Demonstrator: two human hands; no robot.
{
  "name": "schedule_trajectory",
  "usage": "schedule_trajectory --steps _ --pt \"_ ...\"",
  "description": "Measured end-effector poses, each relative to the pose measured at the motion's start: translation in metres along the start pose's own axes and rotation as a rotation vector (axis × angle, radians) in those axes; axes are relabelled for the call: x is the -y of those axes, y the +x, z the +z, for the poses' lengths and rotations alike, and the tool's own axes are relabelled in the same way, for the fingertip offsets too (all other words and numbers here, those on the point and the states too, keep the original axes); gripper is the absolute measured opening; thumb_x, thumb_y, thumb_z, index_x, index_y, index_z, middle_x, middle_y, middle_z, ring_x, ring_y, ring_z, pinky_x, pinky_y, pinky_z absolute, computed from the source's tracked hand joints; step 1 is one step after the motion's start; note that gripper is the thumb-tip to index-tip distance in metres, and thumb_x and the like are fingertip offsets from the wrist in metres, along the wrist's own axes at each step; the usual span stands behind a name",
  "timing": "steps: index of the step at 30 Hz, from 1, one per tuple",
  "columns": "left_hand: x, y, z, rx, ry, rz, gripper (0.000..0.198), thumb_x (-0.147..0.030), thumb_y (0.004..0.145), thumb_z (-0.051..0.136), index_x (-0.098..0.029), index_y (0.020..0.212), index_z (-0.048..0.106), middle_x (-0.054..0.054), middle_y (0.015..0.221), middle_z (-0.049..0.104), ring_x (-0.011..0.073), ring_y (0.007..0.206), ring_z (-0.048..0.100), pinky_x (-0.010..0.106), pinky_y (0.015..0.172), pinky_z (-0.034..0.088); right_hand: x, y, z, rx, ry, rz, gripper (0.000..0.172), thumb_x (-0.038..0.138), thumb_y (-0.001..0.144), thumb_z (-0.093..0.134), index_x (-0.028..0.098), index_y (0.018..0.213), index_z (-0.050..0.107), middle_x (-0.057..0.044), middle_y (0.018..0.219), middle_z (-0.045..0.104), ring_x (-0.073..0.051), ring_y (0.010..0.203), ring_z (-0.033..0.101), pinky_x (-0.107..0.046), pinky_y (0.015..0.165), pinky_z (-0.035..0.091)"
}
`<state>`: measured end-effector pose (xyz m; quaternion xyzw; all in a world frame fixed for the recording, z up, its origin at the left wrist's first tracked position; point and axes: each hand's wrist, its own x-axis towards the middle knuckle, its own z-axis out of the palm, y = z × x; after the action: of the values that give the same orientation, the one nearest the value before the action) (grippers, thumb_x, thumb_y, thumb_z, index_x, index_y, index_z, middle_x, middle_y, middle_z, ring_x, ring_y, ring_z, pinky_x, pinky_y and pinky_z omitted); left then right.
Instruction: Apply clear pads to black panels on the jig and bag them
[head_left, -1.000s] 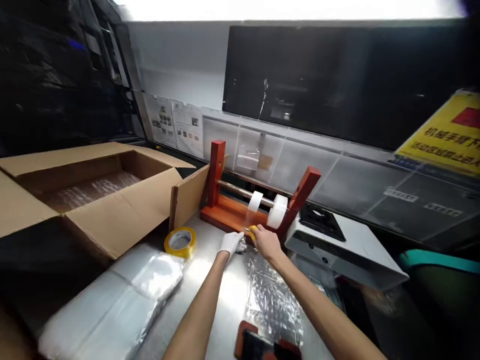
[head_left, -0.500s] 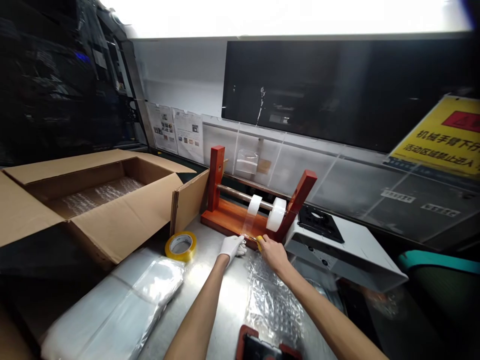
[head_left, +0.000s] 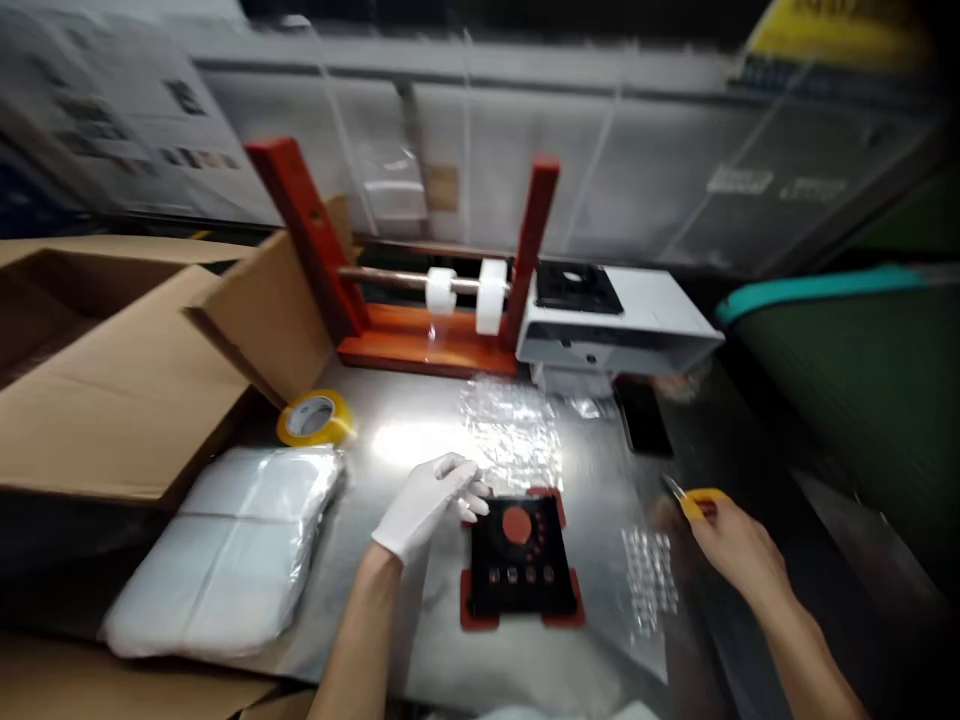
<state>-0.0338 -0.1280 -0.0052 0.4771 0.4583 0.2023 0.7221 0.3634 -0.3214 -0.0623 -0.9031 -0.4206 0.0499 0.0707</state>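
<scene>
My left hand, in a white glove, is beside the upper left corner of a flat black panel. Its thumb and forefinger are pinched on a piece of clear tape, barely discernible against the shine. The panel bears an orange-red disc and red blocks at its corners. Far to the right, my bare right hand grips a small yellow-handled cutting tool, metal tip pointing up and left; scissors or knife, I cannot tell. Behind, a red wooden tape stand carries two rolls of tape on a rod.
Bubble wrap lies beyond the panel, with another piece to its right. At left are yellow tape, stacked clear bags and an open carton. A white housing and a dark phone sit at right.
Both hands have left the tape stand and come closer, the right one swinging far right with the cutting tool. The tape strip no longer stretches to my left hand. The view has tilted down.
</scene>
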Motion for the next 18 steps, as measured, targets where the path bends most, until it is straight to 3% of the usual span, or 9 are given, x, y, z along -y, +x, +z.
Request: schedule_trajectory --steps 2,5,7,8,10,11,13,16,18 --pt "-0.004 -0.017 0.019 0.11 0.017 -0.041 0.035 -0.05 0.089 0.066 -0.014 0.091 0.062 0.01 0.089 0.073 0.0188 0.072 0.072 0.026 0.063 0.057 -0.007 -0.01 0.003 0.039 -0.003 0.024 0.032 0.039 0.085 0.049 0.016 0.096 0.069 -0.017 0.092 0.071 -0.035 0.089 0.067 -0.043 0.075 0.052" --pt "-0.008 -0.03 0.045 0.202 0.079 -0.103 0.034 -0.048 0.09 0.065 -0.014 0.088 0.059 0.009 0.085 0.073 0.0182 0.069 0.072 0.025 0.061 0.057 0.016 -0.026 0.001 -0.015 0.03 0.073 0.047 0.041 0.09 0.047 0.011 0.122 0.062 -0.021 0.116 0.064 -0.038 0.113 0.058 -0.05 0.096 0.046" --pt "-0.009 -0.035 0.059 0.253 0.141 -0.149 0.033 -0.047 0.091 0.063 -0.014 0.087 0.059 0.009 0.084 0.073 0.0174 0.069 0.072 0.025 0.061 0.057 0.05 -0.038 -0.009 -0.103 0.375 0.007 0.043 0.044 0.09 0.054 0.015 0.121 0.063 -0.017 0.114 0.066 -0.033 0.11 0.06 -0.048 0.099 0.046" --pt "-0.008 -0.037 0.065 0.279 0.166 -0.17 0.033 -0.047 0.092 0.063 -0.014 0.087 0.059 0.008 0.084 0.073 0.0168 0.068 0.071 0.024 0.06 0.057 0.069 -0.045 -0.016 -0.028 0.623 -0.034 0.039 0.045 0.091 0.056 0.019 0.118 0.064 -0.013 0.112 0.067 -0.028 0.104 0.063 -0.044 0.096 0.049" --pt "-0.007 -0.04 0.076 0.316 0.207 -0.212 0.032 -0.046 0.092 0.062 -0.014 0.086 0.059 0.007 0.083 0.073 0.015 0.065 0.07 0.022 0.058 0.055 0.107 -0.058 -0.03 0.355 1.022 -0.134 0.034 0.047 0.092 0.059 0.021 0.112 0.067 -0.008 0.107 0.07 -0.023 0.097 0.066 -0.038 0.088 0.053" --pt "-0.006 -0.041 0.081 0.326 0.219 -0.229 0.032 -0.045 0.093 0.061 -0.015 0.085 0.059 0.007 0.082 0.072 0.014 0.063 0.07 0.021 0.057 0.054 0.123 -0.064 -0.036 0.511 1.129 -0.168 0.032 0.046 0.09 0.063 0.022 0.111 0.067 -0.006 0.105 0.071 -0.021 0.094 0.066 -0.035 0.085 0.053" --pt "-0.005 -0.043 0.087 0.329 0.242 -0.253 0.03 -0.044 0.093 0.06 -0.015 0.086 0.059 0.005 0.081 0.072 0.0126 0.06 0.069 0.019 0.055 0.052 0.146 -0.072 -0.043 0.692 1.233 -0.208 0.029 0.045 0.086 0.07 0.021 0.102 0.069 -0.004 0.097 0.071 -0.019 0.088 0.065 -0.033 0.081 0.053" --pt "0.001 -0.046 0.086 0.292 0.285 -0.276 0.027 -0.043 0.093 0.059 -0.016 0.089 0.059 0.004 0.08 0.071 0.0127 0.058 0.068 0.019 0.051 0.051 0.158 -0.078 -0.039 0.668 1.224 -0.212 0.024 0.043 0.085 0.07 0.02 0.089 0.067 -0.001 0.084 0.067 -0.016 0.076 0.061 -0.03 0.071 0.052" --pt "0.008 -0.049 0.078 0.261 0.31 -0.31 0.025 -0.043 0.092 0.058 -0.017 0.094 0.059 0.003 0.077 0.07 0.0133 0.055 0.066 0.021 0.049 0.05 0.156 -0.082 -0.03 0.595 1.196 -0.202 0.022 0.041 0.088 0.066 0.02 0.092 0.066 -0.001 0.083 0.065 -0.015 0.074 0.059 -0.028 0.068 0.052"
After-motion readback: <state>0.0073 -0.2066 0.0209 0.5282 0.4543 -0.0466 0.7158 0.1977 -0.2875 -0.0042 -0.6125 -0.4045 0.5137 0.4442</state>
